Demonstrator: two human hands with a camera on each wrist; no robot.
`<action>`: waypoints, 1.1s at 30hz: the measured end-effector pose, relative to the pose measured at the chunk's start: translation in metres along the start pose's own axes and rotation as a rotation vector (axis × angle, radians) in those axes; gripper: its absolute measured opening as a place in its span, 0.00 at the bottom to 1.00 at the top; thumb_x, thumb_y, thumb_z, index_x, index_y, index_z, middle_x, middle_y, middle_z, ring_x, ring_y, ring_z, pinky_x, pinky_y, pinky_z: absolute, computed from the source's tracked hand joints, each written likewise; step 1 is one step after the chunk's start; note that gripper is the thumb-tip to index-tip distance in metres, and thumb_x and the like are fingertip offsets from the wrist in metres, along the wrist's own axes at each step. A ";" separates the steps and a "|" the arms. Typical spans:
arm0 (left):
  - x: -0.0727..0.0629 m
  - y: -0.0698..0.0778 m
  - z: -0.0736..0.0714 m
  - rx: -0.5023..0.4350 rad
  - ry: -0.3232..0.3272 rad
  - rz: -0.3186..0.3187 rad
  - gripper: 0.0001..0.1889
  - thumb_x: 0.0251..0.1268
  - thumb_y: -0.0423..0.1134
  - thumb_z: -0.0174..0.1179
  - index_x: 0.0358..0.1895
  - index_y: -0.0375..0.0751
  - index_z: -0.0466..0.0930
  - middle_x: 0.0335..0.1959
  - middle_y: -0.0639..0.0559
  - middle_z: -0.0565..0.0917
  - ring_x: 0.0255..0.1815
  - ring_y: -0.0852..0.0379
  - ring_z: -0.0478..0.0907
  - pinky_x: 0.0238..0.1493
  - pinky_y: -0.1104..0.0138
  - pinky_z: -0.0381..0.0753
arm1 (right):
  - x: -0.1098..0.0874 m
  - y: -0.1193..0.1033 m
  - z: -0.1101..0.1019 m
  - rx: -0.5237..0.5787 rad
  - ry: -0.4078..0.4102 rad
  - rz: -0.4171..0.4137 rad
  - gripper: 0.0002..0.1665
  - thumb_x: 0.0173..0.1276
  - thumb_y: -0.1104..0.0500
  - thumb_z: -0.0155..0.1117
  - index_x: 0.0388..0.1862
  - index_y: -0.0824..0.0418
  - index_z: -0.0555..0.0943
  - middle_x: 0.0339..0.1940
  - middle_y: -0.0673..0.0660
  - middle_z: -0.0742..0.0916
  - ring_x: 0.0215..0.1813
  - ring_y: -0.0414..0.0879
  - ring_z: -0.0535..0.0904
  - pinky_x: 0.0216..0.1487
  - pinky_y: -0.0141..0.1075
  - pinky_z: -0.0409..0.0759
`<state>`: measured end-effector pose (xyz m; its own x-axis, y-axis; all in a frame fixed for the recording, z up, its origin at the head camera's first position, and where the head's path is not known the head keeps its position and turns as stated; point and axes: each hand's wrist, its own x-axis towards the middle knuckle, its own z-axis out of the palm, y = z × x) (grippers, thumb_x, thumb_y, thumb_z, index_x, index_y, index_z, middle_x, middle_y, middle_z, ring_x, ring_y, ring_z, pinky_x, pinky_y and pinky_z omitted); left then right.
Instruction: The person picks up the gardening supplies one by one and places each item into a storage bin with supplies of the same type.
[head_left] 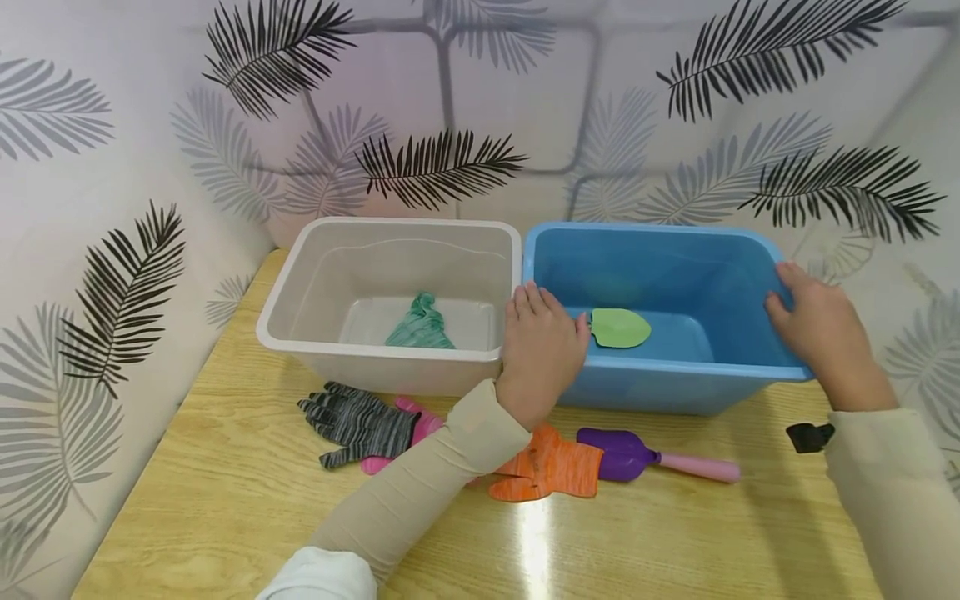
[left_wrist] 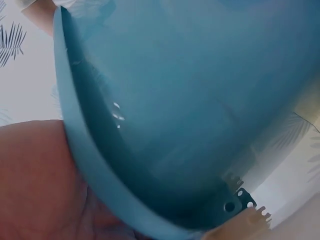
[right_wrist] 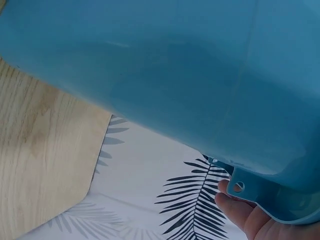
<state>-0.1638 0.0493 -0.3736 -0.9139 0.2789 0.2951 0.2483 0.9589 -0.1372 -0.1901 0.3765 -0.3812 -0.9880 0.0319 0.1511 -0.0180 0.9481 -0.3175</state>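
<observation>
A blue plastic bin (head_left: 660, 379) stands on the table, with a green trowel (head_left: 621, 327) lying inside it. My left hand (head_left: 540, 350) holds the bin's left rim where it meets the beige bin (head_left: 397, 367); the thumb is on the blue bin's inner side. At the opposite end my right hand (head_left: 821, 333) grips the right rim, thumb inside. In the right wrist view, fingers (right_wrist: 235, 207) show beneath the rim. The left wrist view has the palm (left_wrist: 37, 175) against the blue rim. A green glove (head_left: 422, 325) lies in the beige bin.
In front of the bins lie a grey-black glove (head_left: 360, 421), a pink glove (head_left: 426, 425), an orange glove (head_left: 555, 464) and a purple scoop (head_left: 618, 454) with a pink handle. A leaf-patterned cloth (head_left: 480, 100) hangs behind the wooden table (head_left: 225, 500).
</observation>
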 end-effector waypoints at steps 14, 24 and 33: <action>0.013 -0.058 -0.008 -0.369 0.030 0.181 0.17 0.69 0.45 0.47 0.46 0.34 0.78 0.42 0.44 0.82 0.44 0.53 0.80 0.31 0.64 0.82 | -0.004 -0.009 -0.004 0.062 0.257 0.040 0.25 0.70 0.60 0.46 0.62 0.69 0.70 0.53 0.74 0.77 0.49 0.71 0.75 0.50 0.61 0.71; 0.016 -0.164 -0.017 -0.416 0.181 0.087 0.22 0.67 0.37 0.45 0.61 0.27 0.66 0.61 0.34 0.70 0.64 0.43 0.65 0.52 0.53 0.75 | -0.027 -0.071 -0.008 0.124 0.555 -0.393 0.16 0.65 0.65 0.53 0.49 0.67 0.81 0.46 0.64 0.84 0.37 0.60 0.81 0.38 0.52 0.76; 0.009 -0.272 0.010 -0.335 0.173 -0.116 0.27 0.68 0.38 0.42 0.65 0.25 0.60 0.65 0.32 0.65 0.69 0.41 0.56 0.63 0.49 0.61 | -0.065 -0.137 0.000 0.221 0.601 -0.849 0.21 0.66 0.59 0.45 0.40 0.68 0.84 0.38 0.60 0.87 0.34 0.54 0.83 0.14 0.31 0.61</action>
<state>-0.2423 -0.2097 -0.3428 -0.8814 0.1450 0.4495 0.2640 0.9405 0.2141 -0.1239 0.2447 -0.3480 -0.4020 -0.4049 0.8212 -0.7530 0.6565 -0.0449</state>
